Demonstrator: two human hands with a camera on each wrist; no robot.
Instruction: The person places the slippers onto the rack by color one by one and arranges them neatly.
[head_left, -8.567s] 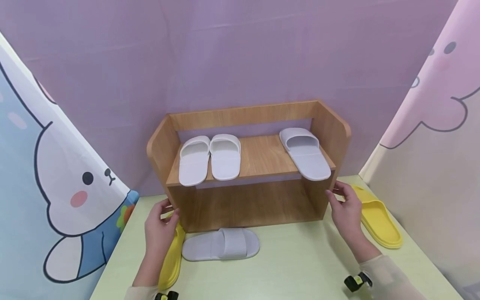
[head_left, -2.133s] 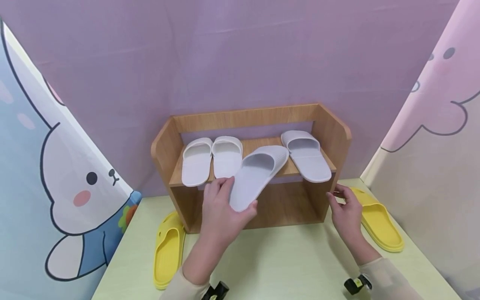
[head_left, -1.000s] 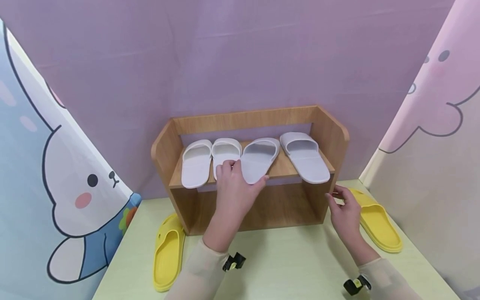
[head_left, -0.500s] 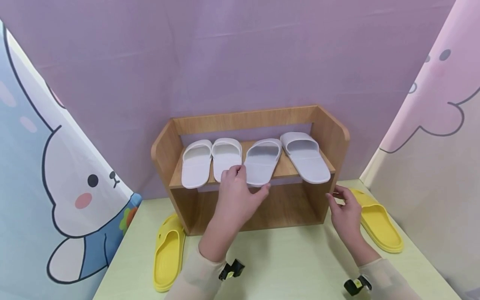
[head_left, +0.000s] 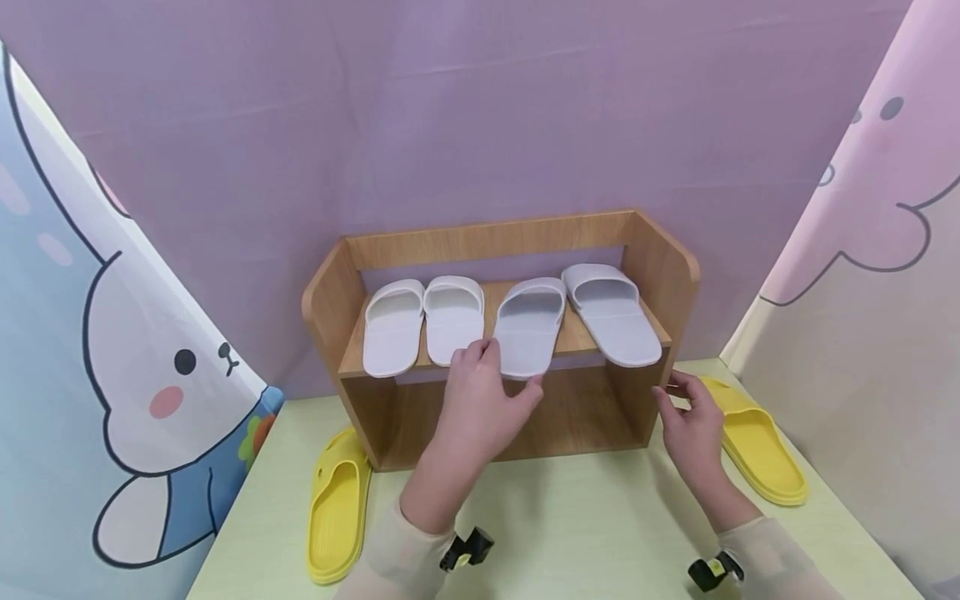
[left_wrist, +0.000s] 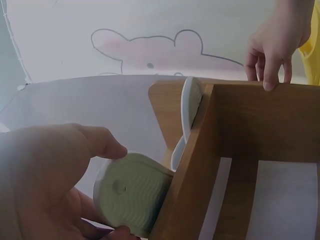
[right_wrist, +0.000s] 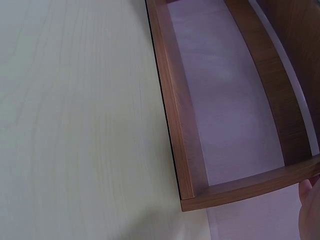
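Observation:
My left hand [head_left: 480,408] pinches the heel end of a light grey slipper [head_left: 529,329] between thumb and fingers. That slipper lies on the upper shelf of a small wooden shoe rack [head_left: 491,237], its heel jutting past the front edge; the left wrist view shows its ridged sole [left_wrist: 132,192]. A matching grey slipper [head_left: 611,321] is to its right, angled outward. Two white slippers, one at the left [head_left: 393,337] and one beside it [head_left: 455,321], stand side by side. My right hand [head_left: 692,421] grips the rack's right side panel, fingers behind it.
A yellow slipper [head_left: 335,508] lies left of the rack on the pale table [head_left: 585,533], and another yellow slipper [head_left: 761,450] lies to the right. A purple cloth [head_left: 480,125] hangs close behind the rack. Printed cartoon cloths border both sides.
Earlier a grey slipper lay before the rack; my left hand lifted it onto the upper shelf. In the last second it has turned straighter and shifted slightly right and forward. My right hand stays put.

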